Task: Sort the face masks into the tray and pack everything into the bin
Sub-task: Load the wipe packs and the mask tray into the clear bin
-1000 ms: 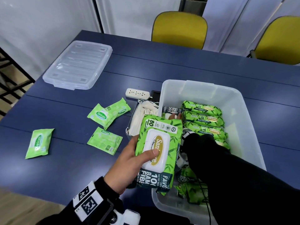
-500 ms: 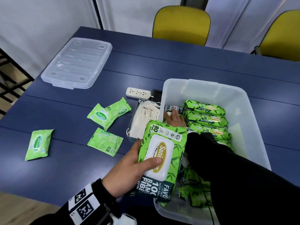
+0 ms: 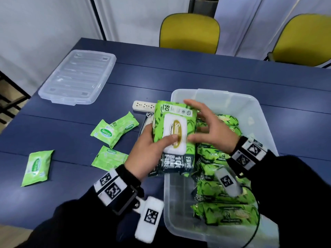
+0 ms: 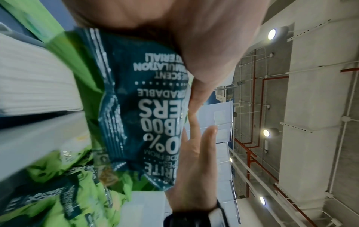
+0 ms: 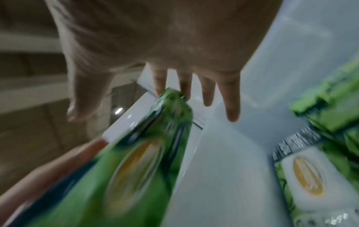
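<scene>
My left hand (image 3: 157, 139) grips a large green wipes pack (image 3: 173, 133) with a white flip lid, thumb on the lid, over the near-left rim of the clear bin (image 3: 216, 93). My right hand (image 3: 202, 122) lies against the pack's right side with fingers spread and straight. In the right wrist view its fingertips (image 5: 230, 110) reach past the pack's end (image 5: 170, 104). Several more wipes packs (image 3: 225, 194) lie in the bin. The face-mask tray (image 3: 145, 120) is mostly hidden behind the held pack; the white masks (image 4: 29, 76) show in the left wrist view.
Small green wipe sachets lie on the blue table (image 3: 197, 74): a pair (image 3: 107, 133), one nearer (image 3: 109, 158), one far left (image 3: 36, 167). A clear lid (image 3: 77, 77) sits back left, a white power strip (image 3: 143, 106) behind the tray. Two yellow chairs (image 3: 189, 33) stand beyond.
My right hand came up out of the bin and moved to the held pack's right side. My left hand raised the pack and carried it farther over the bin's rim.
</scene>
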A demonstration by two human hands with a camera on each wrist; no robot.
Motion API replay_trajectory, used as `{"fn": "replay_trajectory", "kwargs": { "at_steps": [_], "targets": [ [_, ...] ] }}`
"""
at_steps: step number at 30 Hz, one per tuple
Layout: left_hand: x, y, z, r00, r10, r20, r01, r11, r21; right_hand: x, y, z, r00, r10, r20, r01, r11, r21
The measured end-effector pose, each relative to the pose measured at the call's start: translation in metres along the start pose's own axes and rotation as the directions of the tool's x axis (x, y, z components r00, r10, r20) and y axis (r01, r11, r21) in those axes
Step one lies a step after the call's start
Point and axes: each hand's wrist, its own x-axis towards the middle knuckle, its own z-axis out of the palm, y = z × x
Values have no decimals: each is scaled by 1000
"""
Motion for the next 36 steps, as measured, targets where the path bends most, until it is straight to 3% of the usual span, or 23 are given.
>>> {"fn": "replay_trajectory", "kwargs": {
  "at_steps": [2, 3, 5, 7, 9, 13, 16, 19, 22, 23, 25, 26, 27, 29, 31, 33, 34, 35, 36],
  "targets": [
    [12, 6, 11, 1000, 18, 6, -18, 1000, -24, -14, -9, 4, 997, -4, 76, 21, 973, -229],
    [17, 7, 17, 1000, 20, 14, -20, 999, -31, -16, -11, 8, 1000, -5, 27, 10, 980, -197],
    [20, 8, 28, 1000, 21, 18, -20, 999, -46, -12, -9, 16, 987, 81, -136, -60, 986, 154],
    [18, 6, 39, 1000, 11, -16, -12, 993, -118, -7, -4, 19, 924, 297, -239, -159, 870, 467],
    [16, 4, 47, 997, -10, -75, -7, 974, -227, -9, -3, 17, 894, 394, -214, -219, 799, 560],
    [15, 6, 53, 988, 27, -153, -78, 937, -340, -24, -14, 18, 941, 260, -215, -149, 892, 426],
    [9, 10, 49, 998, 55, 24, -37, 886, -463, -27, -15, 12, 971, 173, -166, -87, 899, 430],
    [1, 8, 36, 969, 67, 238, 84, 817, -570, -29, -9, -8, 993, 55, -106, -39, 988, 149],
    [-4, 13, 19, 948, 49, 314, 152, 798, -584, -31, -5, -25, 999, -44, -19, 40, 986, -161],
    [-5, 17, 16, 953, 28, 301, 152, 816, -558, -28, -5, -30, 993, -121, 20, 120, 937, -327],
    [-7, 22, 17, 973, -28, 230, 134, 877, -461, -19, -6, -39, 941, -286, 182, 336, 716, -612],
    [-7, 22, 20, 982, -51, 180, 119, 912, -392, -15, -7, -42, 902, -343, 261, 426, 613, -666],
    [-8, 22, 23, 992, -59, 110, 91, 945, -314, -11, -7, -42, 870, -373, 321, 488, 565, -666],
    [-6, 15, 27, 1000, -31, 3, 31, 980, -197, -9, -4, -38, 850, -398, 346, 524, 570, -633],
    [-2, 8, 25, 997, -40, -72, 24, 978, -207, -12, 5, -31, 922, -332, 198, 378, 665, -645],
    [3, 5, 20, 990, -76, -122, 37, 954, -299, -16, 8, -24, 982, -157, -104, 78, 843, -532],
    [6, 3, 19, 987, -86, -137, 36, 942, -335, -15, 5, -21, 970, 7, -241, -84, 947, -309],
    [7, 2, 21, 987, -83, -139, 31, 937, -347, -11, 2, -14, 932, 221, -287, -217, 975, 45],
    [8, 0, 24, 989, -74, -129, 26, 939, -342, -7, 0, -6, 896, 394, -206, -302, 879, 370]
  ]
}}
